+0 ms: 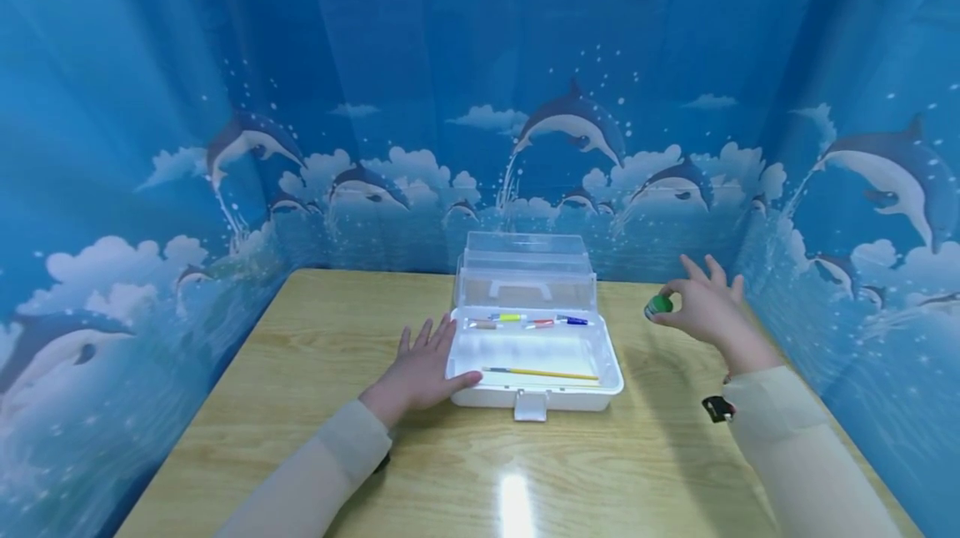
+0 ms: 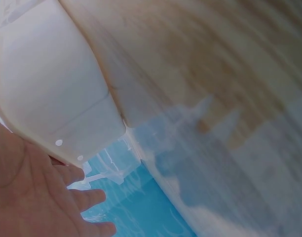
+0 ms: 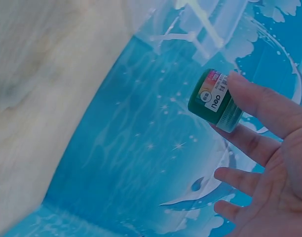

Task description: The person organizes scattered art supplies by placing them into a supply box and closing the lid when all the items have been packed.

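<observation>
In the head view my right hand (image 1: 705,309) pinches a small green paint jar (image 1: 658,307) between thumb and index finger, in the air to the right of the case. The other fingers are spread away from it. The right wrist view shows the jar's printed label (image 3: 215,96) and clear end. My left hand (image 1: 423,371) lies with spread fingers along the left side of the white plastic case (image 1: 531,398), its thumb over the front left corner. The clear lid (image 1: 525,267) of the case is raised at the back. A yellow paintbrush (image 1: 551,374) and several pens (image 1: 542,323) lie inside.
The case stands on a wood-grain table (image 1: 300,371), its front latch (image 1: 531,406) hanging down. Blue curtains (image 1: 420,104) printed with dolphins close off the back and both sides. A black tag (image 1: 717,409) shows beside the right sleeve.
</observation>
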`<state>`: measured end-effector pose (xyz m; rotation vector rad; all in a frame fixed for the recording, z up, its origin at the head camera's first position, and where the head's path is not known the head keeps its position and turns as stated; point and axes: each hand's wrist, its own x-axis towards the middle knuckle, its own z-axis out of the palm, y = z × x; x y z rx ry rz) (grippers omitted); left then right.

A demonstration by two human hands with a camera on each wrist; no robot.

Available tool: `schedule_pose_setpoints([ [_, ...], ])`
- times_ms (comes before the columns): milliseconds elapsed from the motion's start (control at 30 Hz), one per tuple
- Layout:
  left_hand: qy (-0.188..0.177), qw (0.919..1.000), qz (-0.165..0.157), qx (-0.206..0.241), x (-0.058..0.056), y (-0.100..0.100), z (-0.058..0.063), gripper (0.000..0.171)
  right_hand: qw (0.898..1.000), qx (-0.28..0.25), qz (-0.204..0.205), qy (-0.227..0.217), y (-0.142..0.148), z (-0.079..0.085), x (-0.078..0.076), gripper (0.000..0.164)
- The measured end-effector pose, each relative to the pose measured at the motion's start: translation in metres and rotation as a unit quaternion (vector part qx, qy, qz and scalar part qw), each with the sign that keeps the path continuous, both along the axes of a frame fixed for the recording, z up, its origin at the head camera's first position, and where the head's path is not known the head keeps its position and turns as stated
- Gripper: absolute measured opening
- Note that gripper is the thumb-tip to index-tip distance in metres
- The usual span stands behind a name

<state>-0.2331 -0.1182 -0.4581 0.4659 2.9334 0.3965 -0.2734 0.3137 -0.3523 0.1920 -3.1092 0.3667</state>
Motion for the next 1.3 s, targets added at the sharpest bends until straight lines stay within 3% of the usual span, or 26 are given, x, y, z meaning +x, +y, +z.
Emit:
schedule_pose_setpoints([
  [800, 0.0, 1.0, 0.0, 0.0, 0.0, 0.0, -0.002, 0.106, 0.999, -0.02, 0.009, 0.03, -0.061, 0.036, -0.036, 0.038],
  [1300, 0.003, 0.9999, -0.001, -0.01, 0.001, 0.0, 0.0, 0.107, 0.998, -0.053, 0.01, 0.022, -0.094, 0.028, -0.064, 0.038],
])
